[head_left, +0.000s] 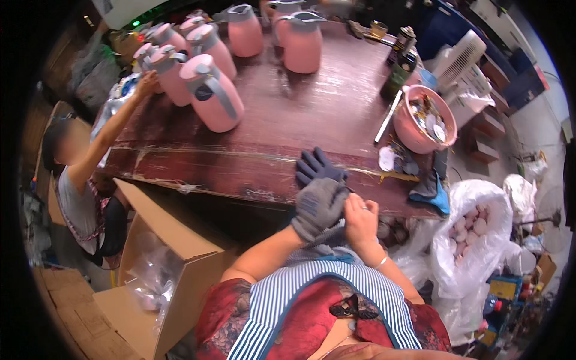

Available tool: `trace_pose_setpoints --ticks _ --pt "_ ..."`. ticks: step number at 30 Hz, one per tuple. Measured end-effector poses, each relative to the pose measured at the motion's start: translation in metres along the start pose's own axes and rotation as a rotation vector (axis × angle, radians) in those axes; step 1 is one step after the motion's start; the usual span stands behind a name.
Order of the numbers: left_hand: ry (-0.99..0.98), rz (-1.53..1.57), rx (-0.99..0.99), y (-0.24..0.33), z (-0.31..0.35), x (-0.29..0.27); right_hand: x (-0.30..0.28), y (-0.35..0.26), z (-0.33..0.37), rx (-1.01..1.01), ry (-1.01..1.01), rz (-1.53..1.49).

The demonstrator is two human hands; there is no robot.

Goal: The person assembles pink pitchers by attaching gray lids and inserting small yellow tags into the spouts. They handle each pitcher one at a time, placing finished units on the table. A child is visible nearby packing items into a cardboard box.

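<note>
My left hand (pixel 321 209) wears a grey knit work glove with a dark patch, its fingers curled in front of my body. Against its fingertips, my bare right hand (pixel 361 223) is closed, with a bracelet on the wrist. Whatever sits between the two hands is hidden. Just beyond them a dark blue-grey glove (pixel 319 166) lies at the table's near edge, fingers pointing away. Several pink jugs with grey handles and lids, one standing nearest (pixel 211 96), are on the dark red table (pixel 264 135). Another grey-topped pink jug (pixel 303 48) stands farther back.
On the left, a co-worker's hand (pixel 147 83) touches the jugs. An open cardboard box (pixel 198 279) holds plastic bags. A pink bucket of scraps (pixel 414 129), bottles (pixel 399 75) and a blue-grey cloth item (pixel 431 195) occupy the table's right. Below stands a plastic-lined sack of pink discs (pixel 471 231).
</note>
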State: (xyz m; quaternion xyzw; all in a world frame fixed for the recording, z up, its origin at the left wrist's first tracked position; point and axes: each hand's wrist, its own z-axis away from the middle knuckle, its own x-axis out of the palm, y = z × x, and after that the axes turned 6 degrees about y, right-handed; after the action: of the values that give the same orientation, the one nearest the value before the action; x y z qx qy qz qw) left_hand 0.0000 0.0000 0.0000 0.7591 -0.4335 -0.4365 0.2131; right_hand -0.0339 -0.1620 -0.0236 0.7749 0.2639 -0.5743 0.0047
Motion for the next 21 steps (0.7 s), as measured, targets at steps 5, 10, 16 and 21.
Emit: trace_pose_setpoints --ticks 5,10,16,21 --pt "-0.133 -0.197 0.163 0.011 0.017 0.027 -0.042 0.057 -0.054 0.645 -0.31 -0.947" --pt "-0.304 -0.376 0.065 -0.003 0.015 0.01 -0.021 0.036 -0.045 0.869 -0.037 -2.064" --pt "-0.222 -0.221 -0.019 -0.001 0.009 0.011 -0.05 0.015 -0.063 1.003 0.175 -2.372" --pt "-0.264 0.342 -0.264 0.002 0.007 0.011 -0.036 -0.026 -0.094 0.707 0.613 -1.695"
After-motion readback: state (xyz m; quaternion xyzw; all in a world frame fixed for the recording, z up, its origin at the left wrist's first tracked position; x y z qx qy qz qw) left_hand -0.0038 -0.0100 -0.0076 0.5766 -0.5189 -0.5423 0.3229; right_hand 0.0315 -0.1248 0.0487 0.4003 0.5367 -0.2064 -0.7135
